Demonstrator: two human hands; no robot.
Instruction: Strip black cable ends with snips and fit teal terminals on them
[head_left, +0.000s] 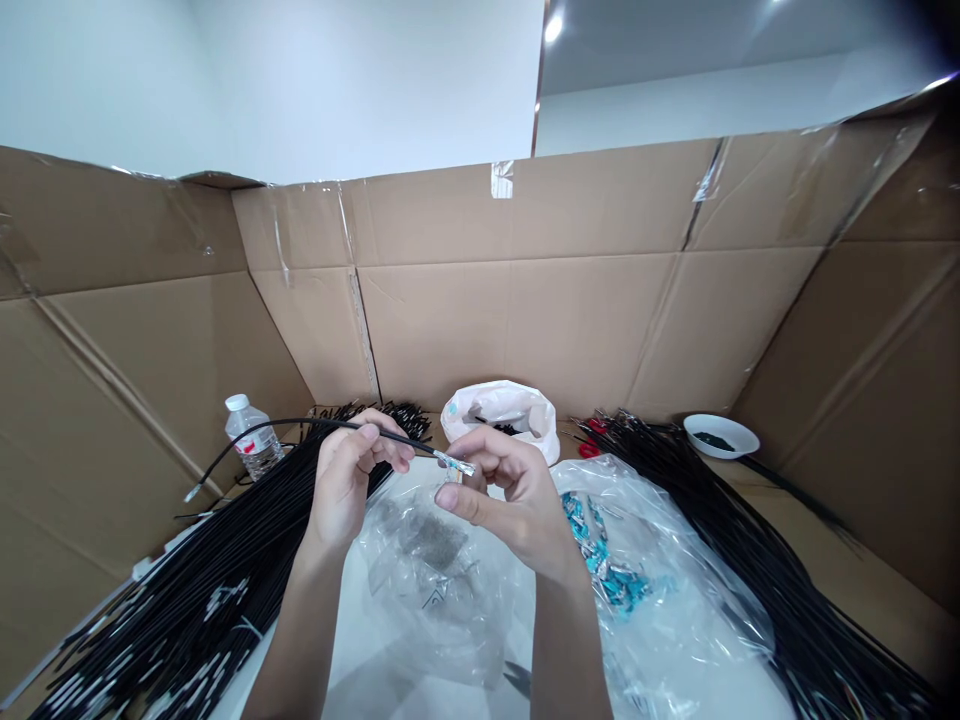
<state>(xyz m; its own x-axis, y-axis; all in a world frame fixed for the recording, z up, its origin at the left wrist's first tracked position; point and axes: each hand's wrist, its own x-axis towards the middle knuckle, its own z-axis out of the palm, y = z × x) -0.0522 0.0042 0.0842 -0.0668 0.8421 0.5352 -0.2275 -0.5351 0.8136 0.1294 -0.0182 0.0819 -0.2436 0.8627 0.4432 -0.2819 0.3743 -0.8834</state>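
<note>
My left hand (351, 468) is closed on a thin black cable (401, 437), thumb against fingers. One end of that cable arcs out to the left past the bottle. Its other end is stripped, with silvery foil and thin wires (454, 463) showing, and points right. At this stripped end my right hand (506, 490) is closed, its thumb and fingertips around the fine wires; a bit of orange-white shows just above the thumb. Exactly what the right fingertips pinch is partly hidden. Below both hands lies a clear plastic bag (442, 590) on the white table surface.
Bundles of black cables lie left (247, 540) and right (720, 540). A plastic bag (615, 540) holds small teal parts. Behind stand a white bag (544, 415), red-handled scissors (589, 449), a white bowl (739, 433) and a water bottle (259, 455). Cardboard walls (525, 310) surround the table.
</note>
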